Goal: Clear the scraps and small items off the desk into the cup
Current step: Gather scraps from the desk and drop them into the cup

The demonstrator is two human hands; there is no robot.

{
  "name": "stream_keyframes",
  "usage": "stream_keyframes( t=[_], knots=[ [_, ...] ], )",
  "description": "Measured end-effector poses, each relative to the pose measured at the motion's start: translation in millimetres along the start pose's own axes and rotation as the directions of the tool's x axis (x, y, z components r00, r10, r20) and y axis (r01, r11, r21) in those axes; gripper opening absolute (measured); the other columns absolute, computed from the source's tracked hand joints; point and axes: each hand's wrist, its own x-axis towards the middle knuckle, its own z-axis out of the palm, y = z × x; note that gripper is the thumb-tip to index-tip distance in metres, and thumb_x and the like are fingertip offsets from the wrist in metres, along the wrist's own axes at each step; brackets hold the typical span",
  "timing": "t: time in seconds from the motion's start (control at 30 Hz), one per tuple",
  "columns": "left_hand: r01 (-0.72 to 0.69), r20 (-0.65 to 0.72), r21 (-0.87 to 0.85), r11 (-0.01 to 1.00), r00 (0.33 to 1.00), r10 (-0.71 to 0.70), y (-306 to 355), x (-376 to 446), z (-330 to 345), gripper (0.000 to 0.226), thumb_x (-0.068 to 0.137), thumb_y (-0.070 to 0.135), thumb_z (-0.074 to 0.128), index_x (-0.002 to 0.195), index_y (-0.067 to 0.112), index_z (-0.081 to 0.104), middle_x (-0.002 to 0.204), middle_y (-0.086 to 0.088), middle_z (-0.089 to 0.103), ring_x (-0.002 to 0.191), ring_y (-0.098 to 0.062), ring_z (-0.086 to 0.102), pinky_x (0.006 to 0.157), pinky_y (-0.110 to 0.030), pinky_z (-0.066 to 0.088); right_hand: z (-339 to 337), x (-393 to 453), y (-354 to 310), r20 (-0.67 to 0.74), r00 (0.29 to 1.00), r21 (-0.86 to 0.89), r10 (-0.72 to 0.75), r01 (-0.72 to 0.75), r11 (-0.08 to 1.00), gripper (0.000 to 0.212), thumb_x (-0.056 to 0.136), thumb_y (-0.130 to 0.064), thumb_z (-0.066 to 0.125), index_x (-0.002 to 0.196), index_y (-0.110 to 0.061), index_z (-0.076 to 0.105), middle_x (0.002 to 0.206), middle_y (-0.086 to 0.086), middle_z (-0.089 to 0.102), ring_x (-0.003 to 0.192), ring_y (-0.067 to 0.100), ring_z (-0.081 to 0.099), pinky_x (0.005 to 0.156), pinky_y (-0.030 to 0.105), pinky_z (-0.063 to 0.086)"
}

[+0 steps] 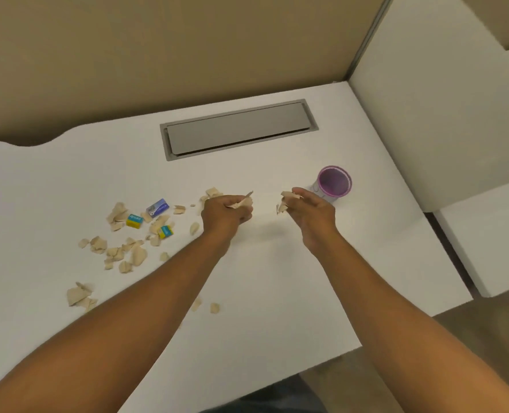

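Note:
A purple cup (334,181) stands upright on the white desk (277,278), right of centre. My right hand (311,214) is just left of the cup and pinches a bunch of beige paper scraps (286,199). My left hand (228,211) is closed on another scrap (241,202) whose tip sticks out above the fist. Several more beige scraps (128,251) lie spread over the left of the desk. Among them are two small yellow-and-blue boxes (134,220) (165,231) and a blue-and-white box (157,207).
A grey cable-tray lid (237,129) is set into the desk behind my hands. A white side panel (432,114) rises at the right, with a lower white surface (485,234) beyond the desk's right edge. The desk's front edge runs diagonally at the lower right.

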Motion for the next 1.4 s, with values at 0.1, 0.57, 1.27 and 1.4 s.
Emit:
stream_keyframes(
  t=[0.1,0.57,1.27,1.4],
  knots=[
    [-0.019,0.098,-0.003,1.000,0.995,0.019,20.8,2.0,50.4,0.026,0.082,-0.006,0.083,0.107,-0.006,0.077,0.119,-0.019,0.075,0.097,-0.029,0.078,0.091,-0.040,0.065,-24.2,12.1,-34.6,-0.089,0.995,0.048,-0.052,0.056,0.997,0.034,0.079,0.005,0.082,0.110,-0.003,0.073,0.108,0.014,0.079,0.097,0.026,0.077,0.080,0.028,0.063],
    [0.231,0.235,0.198,0.952,0.932,-0.275,72.0,22.4,215.9,0.029,0.092,0.001,0.073,0.120,0.000,0.067,0.114,-0.018,0.069,0.084,-0.026,0.074,0.082,-0.041,0.067,-81.2,101.2,-83.0,-0.189,0.969,-0.581,-0.160,0.021,0.814,0.033,0.074,-0.008,0.087,0.106,-0.012,0.080,0.117,0.008,0.075,0.104,0.027,0.072,0.090,0.039,0.063],
    [0.100,0.385,0.336,0.937,0.893,-0.233,102.7,6.2,164.3,0.036,0.107,0.026,0.051,0.133,0.004,0.059,0.127,-0.023,0.069,0.096,-0.033,0.075,0.076,-0.044,0.067,-83.6,74.6,-101.0,-0.098,0.938,-0.771,-0.333,0.141,0.621,0.011,0.089,-0.005,0.071,0.094,-0.010,0.080,0.095,0.006,0.076,0.092,0.029,0.074,0.084,0.046,0.064],
    [-0.127,0.315,0.336,0.933,0.949,0.016,68.3,4.4,77.6,0.014,0.097,0.013,0.067,0.109,0.009,0.074,0.103,-0.015,0.078,0.079,-0.023,0.075,0.073,-0.036,0.066,-76.9,34.3,-50.7,-0.036,0.936,-0.770,-0.351,0.198,0.606,0.012,0.088,-0.011,0.072,0.082,-0.020,0.076,0.078,-0.009,0.069,0.074,0.021,0.068,0.078,0.044,0.063]
  ],
)
